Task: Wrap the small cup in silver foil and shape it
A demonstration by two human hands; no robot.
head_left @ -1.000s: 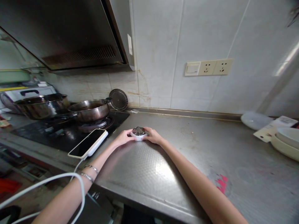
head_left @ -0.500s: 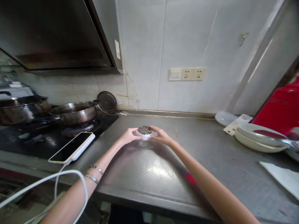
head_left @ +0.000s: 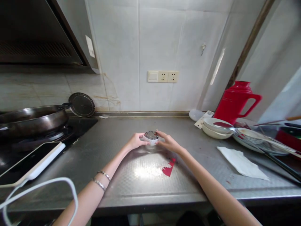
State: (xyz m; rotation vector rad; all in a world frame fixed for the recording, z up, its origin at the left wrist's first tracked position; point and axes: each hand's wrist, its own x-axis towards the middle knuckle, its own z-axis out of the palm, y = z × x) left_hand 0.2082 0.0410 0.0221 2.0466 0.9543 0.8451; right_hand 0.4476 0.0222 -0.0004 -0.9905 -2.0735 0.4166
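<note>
Presently, from across the room, both bare hands are noted at a small round item [head_left: 150, 142], white-sided with a dark, shiny top. Left hand [head_left: 135, 141] sits at its 9 o'clock, right hand [head_left: 169, 143] at its 3; fingers and thumb of each are clamped on the rim, neither nearer. Outline round, no long axis evident. Whether its base touches the metal counter [head_left: 188, 131] cannot be told. Taking the item as centre and the wall as 12: red patch [head_left: 168, 171] near 5, flat on the metal; white sheet [head_left: 242, 163] toward 4; stacked bowls [head_left: 216, 133] near 3; red flask [head_left: 231, 103] about 2; phone [head_left: 28, 161] between 8 and 9, beside the stove; pan [head_left: 35, 122] between 9 and 10. Nothing visible stands between either hand and the item.
</note>
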